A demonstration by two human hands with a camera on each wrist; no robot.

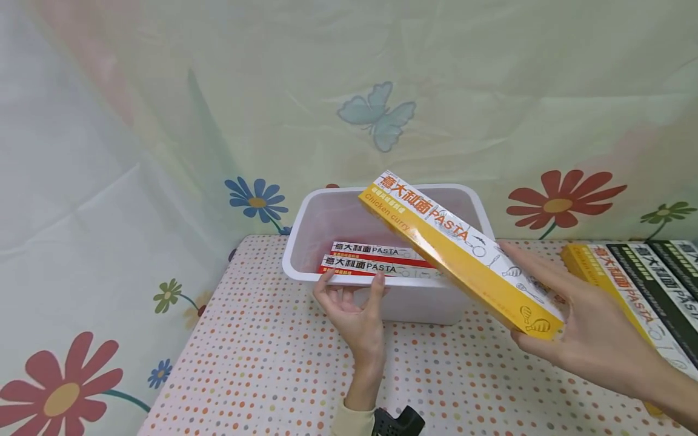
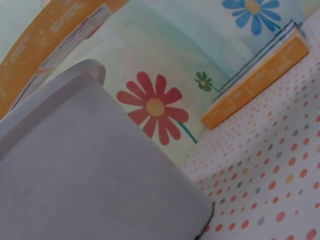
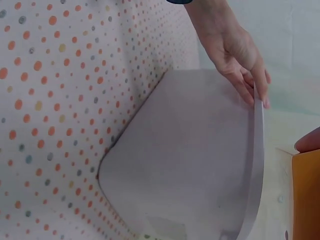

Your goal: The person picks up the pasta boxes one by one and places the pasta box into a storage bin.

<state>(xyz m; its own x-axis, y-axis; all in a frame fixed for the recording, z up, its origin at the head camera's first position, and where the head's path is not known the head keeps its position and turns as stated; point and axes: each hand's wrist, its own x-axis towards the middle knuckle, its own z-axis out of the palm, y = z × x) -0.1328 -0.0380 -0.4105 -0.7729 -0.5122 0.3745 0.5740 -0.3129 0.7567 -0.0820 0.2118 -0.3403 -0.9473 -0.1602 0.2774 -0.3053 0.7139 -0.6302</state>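
My right hand (image 1: 589, 321) grips the near right end of a yellow and white chicken curry pasta box (image 1: 458, 254). The box slants up to the left, its far end above the opening of a white plastic bin (image 1: 420, 303). At the bin's front rim, my left hand (image 1: 354, 315) holds on with fingers and thumb hooked over the edge, as the right wrist view also shows of that hand (image 3: 237, 55). Inside the bin, red and white pasta boxes (image 1: 360, 266) lie side by side, their right ends hidden behind the yellow box.
On the right of the dotted tablecloth (image 1: 245, 363) lies a row of pasta boxes: a yellow one (image 1: 616, 284) with black ones (image 1: 654, 290) beside it. A flowered cloth backdrop (image 1: 272, 121) rises close behind the bin and along the left side.
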